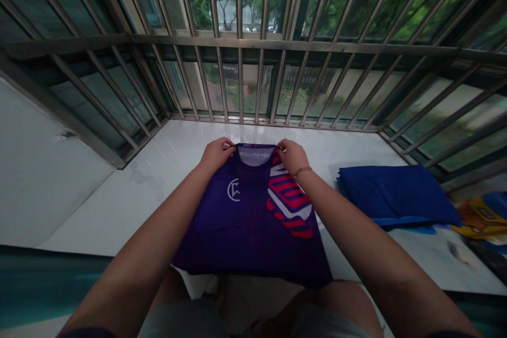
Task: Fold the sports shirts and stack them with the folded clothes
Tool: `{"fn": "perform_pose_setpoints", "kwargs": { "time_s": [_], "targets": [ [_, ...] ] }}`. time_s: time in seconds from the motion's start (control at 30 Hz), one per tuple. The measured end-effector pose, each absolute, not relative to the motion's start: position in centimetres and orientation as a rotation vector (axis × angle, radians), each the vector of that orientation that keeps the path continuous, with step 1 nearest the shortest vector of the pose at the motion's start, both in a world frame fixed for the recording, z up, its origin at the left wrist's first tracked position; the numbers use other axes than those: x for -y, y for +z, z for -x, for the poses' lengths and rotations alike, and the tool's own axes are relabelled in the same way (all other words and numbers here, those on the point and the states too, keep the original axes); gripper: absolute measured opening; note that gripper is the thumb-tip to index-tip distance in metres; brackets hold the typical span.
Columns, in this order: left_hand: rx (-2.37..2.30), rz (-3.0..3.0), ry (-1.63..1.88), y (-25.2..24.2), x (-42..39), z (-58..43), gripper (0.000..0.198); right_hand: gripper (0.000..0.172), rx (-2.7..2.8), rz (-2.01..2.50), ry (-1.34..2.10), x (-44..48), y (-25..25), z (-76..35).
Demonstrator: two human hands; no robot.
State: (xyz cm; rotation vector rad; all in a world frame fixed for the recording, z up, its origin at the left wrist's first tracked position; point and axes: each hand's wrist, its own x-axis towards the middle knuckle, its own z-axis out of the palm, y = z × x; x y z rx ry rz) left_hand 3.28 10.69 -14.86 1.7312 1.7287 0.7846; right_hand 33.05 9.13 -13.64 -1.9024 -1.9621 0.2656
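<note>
A dark purple shirt (253, 222) with a white logo and a red and white pattern lies stretched out on the white ledge, its lower edge hanging over the front. My left hand (217, 152) pinches the shirt at the left side of the collar. On the collar's right side, my right hand (292, 156) grips the fabric between its fingers. The collar is at the far end, with its pale inner lining showing between my hands.
A folded blue cloth (396, 195) rests on the white ledge (150, 169) to the right. Beyond it is a yellow and blue patterned cloth (481, 216). Metal window bars (259, 84) rise behind the ledge. My knees are below the front edge.
</note>
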Motion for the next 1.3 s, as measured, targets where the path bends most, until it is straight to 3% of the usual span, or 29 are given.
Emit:
{"fn": "perform_pose_setpoints", "kwargs": {
  "time_s": [0.1,0.23,0.43,0.63,0.7,0.8,0.87,1.0,1.17,1.3],
  "targets": [
    [-1.632,-1.865,0.863,-15.8,-3.2,-1.8,0.014,0.023,2.057,1.67,0.292,-3.0,-14.2,-35.0],
    [-1.513,-2.046,0.696,-19.7,6.8,0.1,0.017,0.027,2.257,1.443,0.456,5.9,-17.4,-37.0],
    [-1.625,-2.204,0.549,-23.2,14.0,-0.9,0.037,0.023,2.384,1.602,0.388,13.5,-21.9,-38.0],
    [-1.237,-2.407,0.506,-21.9,13.1,-9.0,0.014,0.012,2.347,1.763,0.235,13.9,-22.5,-36.7],
    [-1.082,-2.44,0.554,-22.1,11.2,-11.8,0.018,0.012,2.275,1.771,0.351,12.9,-22.4,-36.4],
    [-0.915,-2.411,0.59,-22.9,7.7,-14.7,0.042,0.017,2.14,1.786,0.596,10.8,-22.4,-36.9],
    [-0.918,-2.336,0.563,-23.6,5.6,-15.8,0.044,0.022,2.098,1.811,0.685,9.2,-22.5,-37.5],
    [-1.049,-2.197,0.581,-24.6,3.4,-16.5,0.013,0.03,2.035,1.844,0.734,7.3,-22.6,-38.7],
    [-1.146,-2.116,0.613,-25.3,2.9,-16.6,0.017,0.019,2.037,1.679,0.717,8.2,-22.5,-39.5],
    [-1.192,-2.077,0.632,-25.8,2.7,-17.0,0.017,0.047,2.326,1.374,0.459,9.0,-22.3,-39.8]
  ]
}}
